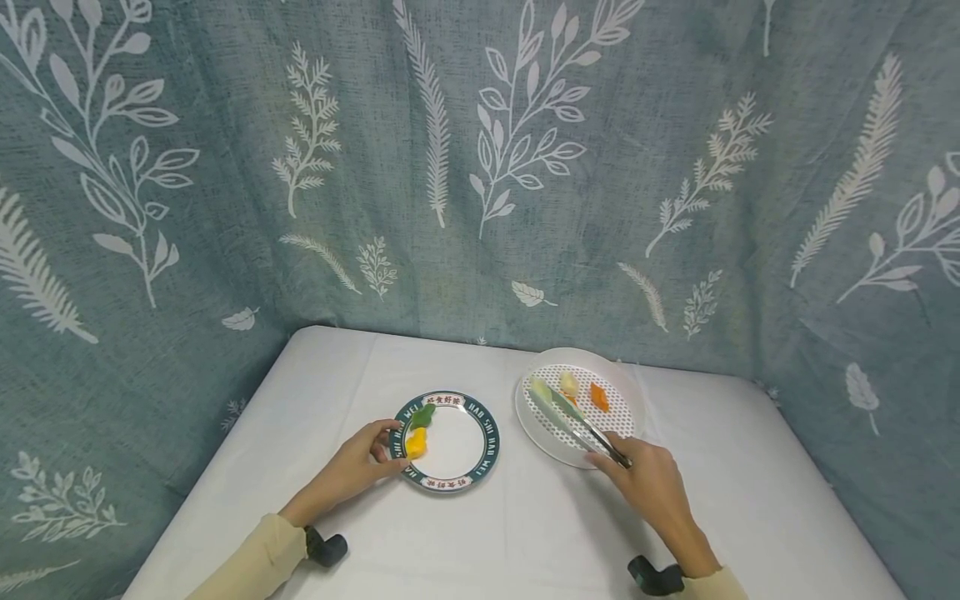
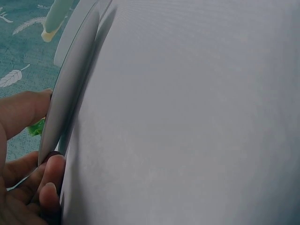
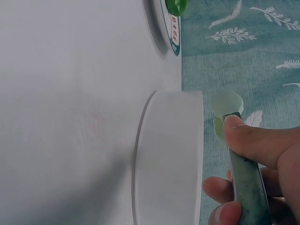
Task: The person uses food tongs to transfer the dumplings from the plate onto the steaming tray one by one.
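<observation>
Right of centre in the head view, slim metal tongs with pale green tips [image 1: 567,406] are reaching over a round white perforated tray [image 1: 551,360], and the right hand [image 1: 648,479] is gripping them between thumb and curled fingers; whether the tips are pinching anything, I cannot tell. A vivid orange chunk [image 1: 599,397] is lying in the tray. Near lower centre, the left hand [image 1: 363,460] is pinching the left rim of a round white plate with dark green lettered edging [image 1: 456,442], which is bearing a green piece [image 1: 423,416] and a yellow piece [image 1: 416,443].
</observation>
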Action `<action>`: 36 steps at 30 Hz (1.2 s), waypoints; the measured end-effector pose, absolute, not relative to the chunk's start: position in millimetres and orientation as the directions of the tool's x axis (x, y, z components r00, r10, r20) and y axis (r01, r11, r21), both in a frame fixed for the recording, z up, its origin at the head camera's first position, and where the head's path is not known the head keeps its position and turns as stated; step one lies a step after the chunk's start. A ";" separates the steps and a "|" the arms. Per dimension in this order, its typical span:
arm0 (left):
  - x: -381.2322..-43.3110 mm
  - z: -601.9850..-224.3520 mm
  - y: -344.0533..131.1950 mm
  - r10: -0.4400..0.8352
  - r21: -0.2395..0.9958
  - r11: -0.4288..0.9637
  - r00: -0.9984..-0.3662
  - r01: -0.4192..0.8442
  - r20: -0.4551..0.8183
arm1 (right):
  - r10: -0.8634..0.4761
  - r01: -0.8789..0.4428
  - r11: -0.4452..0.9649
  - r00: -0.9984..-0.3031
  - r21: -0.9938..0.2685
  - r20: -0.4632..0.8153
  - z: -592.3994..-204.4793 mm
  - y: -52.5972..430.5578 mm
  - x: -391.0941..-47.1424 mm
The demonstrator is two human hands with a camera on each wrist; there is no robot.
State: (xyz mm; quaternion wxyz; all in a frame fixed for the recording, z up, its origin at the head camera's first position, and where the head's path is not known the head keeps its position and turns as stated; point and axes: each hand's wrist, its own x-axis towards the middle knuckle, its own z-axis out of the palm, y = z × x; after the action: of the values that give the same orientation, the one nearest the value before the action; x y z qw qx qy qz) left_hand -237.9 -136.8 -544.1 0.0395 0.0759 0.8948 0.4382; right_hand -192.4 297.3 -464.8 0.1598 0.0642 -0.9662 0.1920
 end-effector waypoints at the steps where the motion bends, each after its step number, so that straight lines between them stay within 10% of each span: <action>1: -238.0 -544.1 -136.9 0.171 0.789 0.605 -0.985 0.102 -0.003 | -0.062 -0.183 0.919 -0.942 -0.350 0.330 -464.5 299.1 -192.5; 36: -238.1 -544.9 -139.1 0.177 0.802 0.588 -0.984 0.104 -0.003 | -0.110 -0.147 0.943 -0.984 -0.298 0.139 -459.7 320.2 -212.7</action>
State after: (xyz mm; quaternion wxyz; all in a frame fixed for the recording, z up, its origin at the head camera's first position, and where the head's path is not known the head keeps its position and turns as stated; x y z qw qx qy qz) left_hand -238.1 -139.1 -544.9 0.0413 0.0790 0.8902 0.4467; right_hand -212.7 320.2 -459.7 0.0605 0.0653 -0.9838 0.1554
